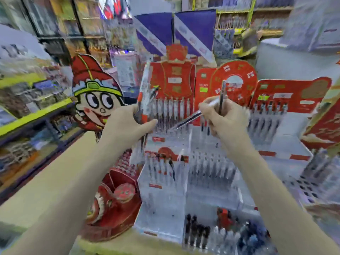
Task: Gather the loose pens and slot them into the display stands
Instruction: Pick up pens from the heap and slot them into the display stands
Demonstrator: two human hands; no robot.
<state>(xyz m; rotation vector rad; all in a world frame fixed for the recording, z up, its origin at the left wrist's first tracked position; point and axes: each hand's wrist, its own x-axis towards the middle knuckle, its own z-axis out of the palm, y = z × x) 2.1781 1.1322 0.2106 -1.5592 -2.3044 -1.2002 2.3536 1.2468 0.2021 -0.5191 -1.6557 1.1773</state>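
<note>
your left hand holds a bundle of pens left of your right hand, which holds two pens. below and before both hands stand tiered display stands with pens slotted in rows. a cartoon cutout stands to the left, shelves beyond it.

whole scene motion-blurred, stand labels unreadable, forearms cut off below

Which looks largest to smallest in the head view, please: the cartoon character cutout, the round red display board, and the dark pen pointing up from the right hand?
1. Cartoon character cutout, largest.
2. Round red display board, though it stands farther back, so the gap is unsure.
3. Dark pen in the right hand, clearly smallest.
</note>
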